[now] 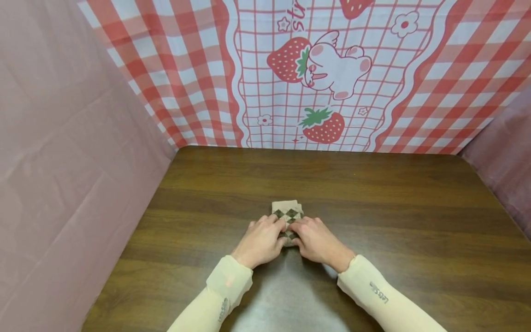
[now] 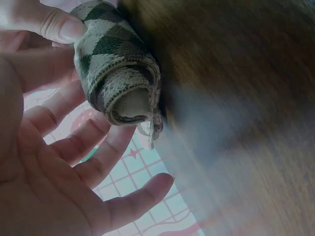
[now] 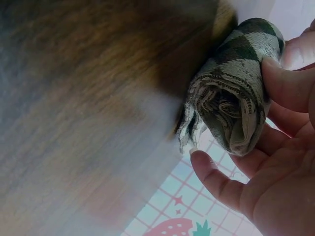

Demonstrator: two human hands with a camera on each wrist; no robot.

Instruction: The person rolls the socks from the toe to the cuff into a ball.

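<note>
Gripping argyle knit roll — left hand, right hand

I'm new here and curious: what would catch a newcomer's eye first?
Probably the red-and-white checked, strawberry-printed cloth behind the brown wooden table. Next, a rolled beige knit fabric with dark green diamonds near the table's middle, held by left fingers and right fingers.

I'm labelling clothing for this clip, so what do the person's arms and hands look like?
The left sleeve and right sleeve are long and pale cream-yellow, bulkier near the wrists. Each has small dark lettering; the right one's seems to read "Let's Slim", the left one's is blurred. The left hand and right hand wear no gloves.
</note>
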